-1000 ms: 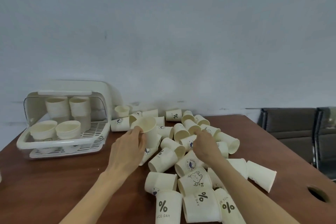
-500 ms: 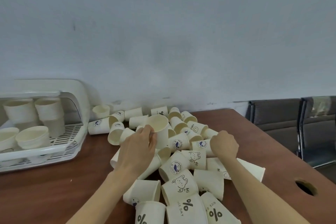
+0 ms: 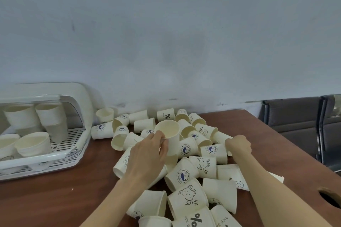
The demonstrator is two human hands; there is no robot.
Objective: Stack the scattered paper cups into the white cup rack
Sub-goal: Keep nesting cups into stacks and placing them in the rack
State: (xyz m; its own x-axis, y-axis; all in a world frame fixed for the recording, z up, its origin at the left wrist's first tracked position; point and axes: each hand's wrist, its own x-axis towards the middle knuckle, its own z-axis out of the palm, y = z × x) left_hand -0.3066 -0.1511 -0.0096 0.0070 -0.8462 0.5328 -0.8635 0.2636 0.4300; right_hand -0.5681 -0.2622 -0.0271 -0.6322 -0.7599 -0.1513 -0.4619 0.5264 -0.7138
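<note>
One head cam, looking fwd and down (close) over the table (image 3: 55, 199).

Cream paper cups (image 3: 186, 173) heaped on sides; white cup rack (image 3: 55, 156) holds stacks.

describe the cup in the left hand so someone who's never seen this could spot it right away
Start at the white cup rack on the left of the brown table, then look right to the heap of paper cups. The left hand grips one cup above the heap's middle. It alone is upright, mouth open upward, while its neighbours lie tipped over.
</note>
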